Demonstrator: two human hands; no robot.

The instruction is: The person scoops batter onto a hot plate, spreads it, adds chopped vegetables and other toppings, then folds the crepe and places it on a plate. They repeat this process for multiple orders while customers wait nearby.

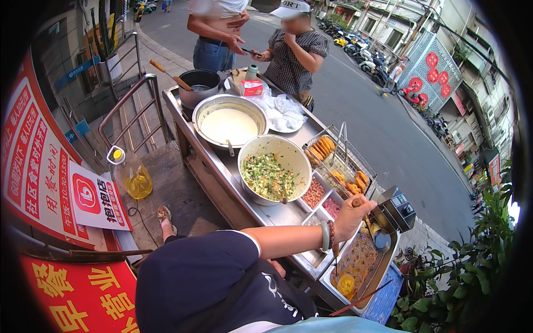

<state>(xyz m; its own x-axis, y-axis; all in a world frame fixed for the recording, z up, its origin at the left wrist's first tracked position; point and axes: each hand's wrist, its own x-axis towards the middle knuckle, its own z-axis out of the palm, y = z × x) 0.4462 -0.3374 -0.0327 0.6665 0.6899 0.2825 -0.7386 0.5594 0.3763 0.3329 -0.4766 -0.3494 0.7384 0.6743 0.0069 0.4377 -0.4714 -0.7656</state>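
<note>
My left hand (354,217), with a jade-coloured bangle and a beaded bracelet at the wrist, grips a wooden handle (357,202) above the deep fryer (393,260). In the brown, bubbling oil (354,260) a round yellow fritter (345,285) floats below a thin metal rod. A dark round ladle head (382,240) sits by the fryer's control box (397,209); whether it belongs to the gripped handle is hidden. Reddish chopsticks (362,297) cross the near corner of the fryer. My right hand is out of view.
On the steel cart stand a vegetable bowl (306,164), a batter bowl (198,118), a pot (195,100), peanuts (314,192) and a wire basket with fried cakes (322,147). Two people (293,58) (216,45) stand behind. Leaves (449,283) and an oil bottle (135,177) flank it.
</note>
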